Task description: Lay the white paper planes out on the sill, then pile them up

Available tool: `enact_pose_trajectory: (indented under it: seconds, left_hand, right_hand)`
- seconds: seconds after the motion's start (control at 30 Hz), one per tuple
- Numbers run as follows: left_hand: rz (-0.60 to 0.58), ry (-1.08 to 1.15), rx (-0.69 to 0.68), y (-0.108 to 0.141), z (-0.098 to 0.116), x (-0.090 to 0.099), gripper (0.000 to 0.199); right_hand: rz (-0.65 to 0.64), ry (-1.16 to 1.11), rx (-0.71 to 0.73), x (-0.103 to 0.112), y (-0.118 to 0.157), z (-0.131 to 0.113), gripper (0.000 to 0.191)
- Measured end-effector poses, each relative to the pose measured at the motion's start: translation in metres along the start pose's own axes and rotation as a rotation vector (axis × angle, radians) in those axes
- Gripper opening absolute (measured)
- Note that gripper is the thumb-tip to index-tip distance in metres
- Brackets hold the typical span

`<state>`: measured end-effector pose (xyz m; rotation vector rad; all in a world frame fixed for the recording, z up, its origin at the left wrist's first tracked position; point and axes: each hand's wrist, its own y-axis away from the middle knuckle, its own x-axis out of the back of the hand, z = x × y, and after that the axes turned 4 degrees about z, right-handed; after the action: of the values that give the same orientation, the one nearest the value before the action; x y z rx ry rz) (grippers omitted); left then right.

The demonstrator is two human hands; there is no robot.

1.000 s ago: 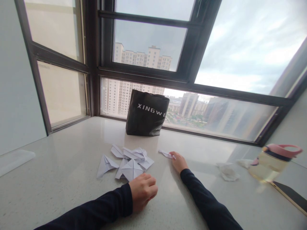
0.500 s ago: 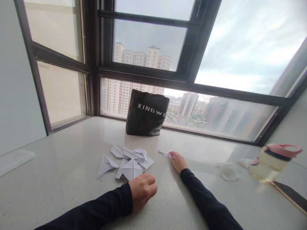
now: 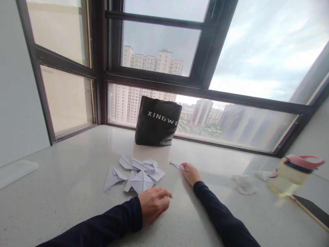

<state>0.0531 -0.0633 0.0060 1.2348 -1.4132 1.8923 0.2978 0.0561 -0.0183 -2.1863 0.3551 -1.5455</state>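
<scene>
My right hand (image 3: 191,174) pinches the near end of a slim folded white paper piece (image 3: 175,164), its other end pointing left along the white counter (image 3: 84,212). My left hand (image 3: 155,205) rests low over the counter, fingers loosely bent and a little apart, with nothing visible in them; its palm side is hidden. Just beyond the left hand lies a loose pile of folded white papers (image 3: 142,181), overlapping one another. One pointed folded paper (image 3: 113,177) sits at the pile's left side.
A black bag (image 3: 158,125) with white lettering stands at the back against the window. To the right are crumpled tissues (image 3: 244,184), a bottle (image 3: 290,175) with a pink lid and a dark flat object (image 3: 312,209). A whitish translucent item (image 3: 17,173) lies far left.
The fingers of my left hand have loosened and stretched out slightly to the right. My right hand and its paper piece stay where they were.
</scene>
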Motion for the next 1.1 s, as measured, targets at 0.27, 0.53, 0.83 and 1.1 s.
enact_pose_trajectory:
  seconds: [0.27,0.53,0.83,1.1]
  left_hand:
    - [0.021,0.007,0.004,0.001,-0.005,-0.007,0.01]
    - [0.018,-0.006,0.069,0.004,-0.01,-0.014,0.013]
    - [-0.001,-0.077,0.171,0.006,-0.015,-0.022,0.017]
    - [-0.063,-0.101,0.265,0.008,-0.024,-0.024,0.028]
  right_hand:
    - [-0.015,0.024,0.008,-0.002,0.001,0.0,0.027]
    - [-0.014,0.043,0.014,-0.001,0.002,0.002,0.038]
    - [0.005,0.039,0.011,-0.001,0.001,0.003,0.039]
    - [0.035,0.012,0.021,-0.003,0.0,0.003,0.038]
